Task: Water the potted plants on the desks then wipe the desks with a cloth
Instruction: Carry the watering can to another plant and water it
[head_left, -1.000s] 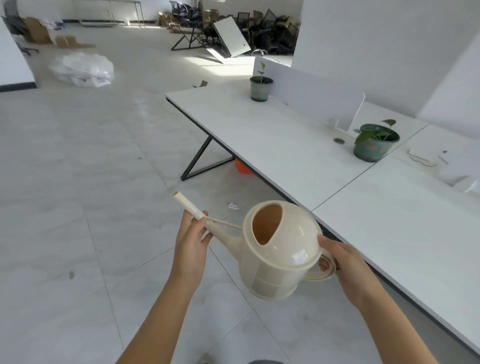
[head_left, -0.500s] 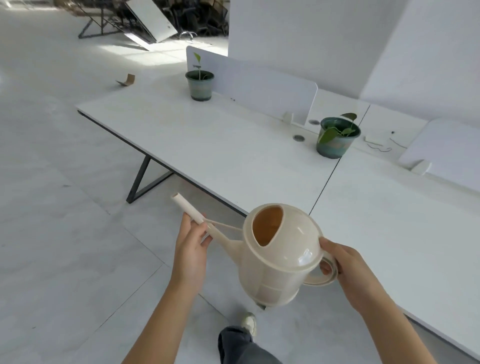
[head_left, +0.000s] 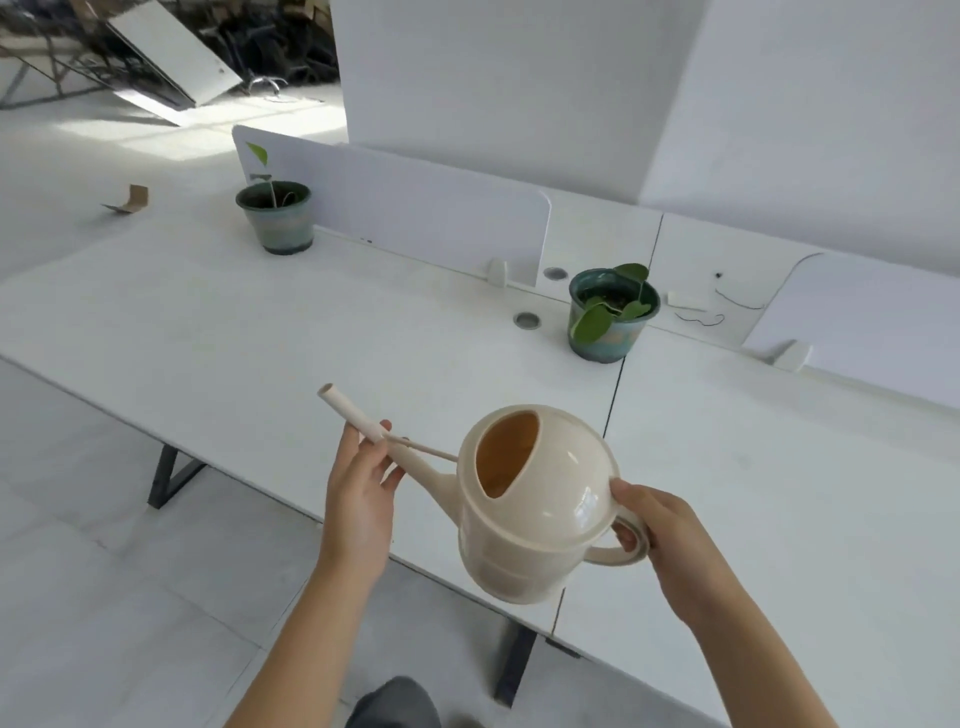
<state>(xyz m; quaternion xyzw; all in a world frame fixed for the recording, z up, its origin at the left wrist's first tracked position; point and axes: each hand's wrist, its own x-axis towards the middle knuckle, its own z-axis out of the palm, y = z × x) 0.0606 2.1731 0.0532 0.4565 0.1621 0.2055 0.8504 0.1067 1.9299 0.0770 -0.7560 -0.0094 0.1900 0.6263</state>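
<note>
I hold a cream watering can (head_left: 535, 525) over the front edge of the white desks (head_left: 260, 338). My right hand (head_left: 670, 540) grips its handle. My left hand (head_left: 361, 483) holds the long spout, which points up and to the left. A green pot with broad leaves (head_left: 608, 317) stands beyond the can, at the seam between two desks. A second green pot with a thin seedling (head_left: 275, 215) stands at the far left, next to the white divider panel (head_left: 415, 208). No cloth is in view.
A second divider panel (head_left: 862, 322) rises at the right. Two round cable holes (head_left: 527, 320) sit near the closer pot, and a thin black wire (head_left: 701, 318) lies behind it. Dark desk legs (head_left: 166, 478) stand below. A cardboard scrap (head_left: 130, 200) lies on the floor, far left.
I have come closer to the desks, and the can now hangs over the desk edge instead of the floor. Both hands keep the same hold.
</note>
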